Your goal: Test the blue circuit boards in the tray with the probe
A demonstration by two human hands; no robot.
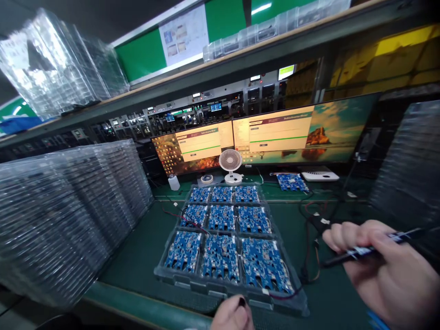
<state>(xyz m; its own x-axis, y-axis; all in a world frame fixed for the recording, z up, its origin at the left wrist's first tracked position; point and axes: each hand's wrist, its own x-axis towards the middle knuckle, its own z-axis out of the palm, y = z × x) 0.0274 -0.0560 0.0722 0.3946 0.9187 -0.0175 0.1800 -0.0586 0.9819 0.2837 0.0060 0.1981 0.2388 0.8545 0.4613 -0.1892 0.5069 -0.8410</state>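
Note:
A clear plastic tray (161,271) lies on the green bench and carries several blue circuit boards (220,217) in three rows. My right hand (388,270) hovers to the tray's right, closed around a black pen-like tool (360,251) whose tip points left toward the boards. My left hand (233,314) shows only partly at the bottom edge, by the tray's near rim, with something small and dark at its fingertips. Thin red and black wires (187,219) cross the tray's left side.
Tall stacks of clear trays (68,206) fill the left. More stacks (409,169) stand at the right. Two monitors (275,135) line the back, with a small white fan (230,165), a white bottle (173,182), a tape roll (206,178) and a loose blue board (292,182).

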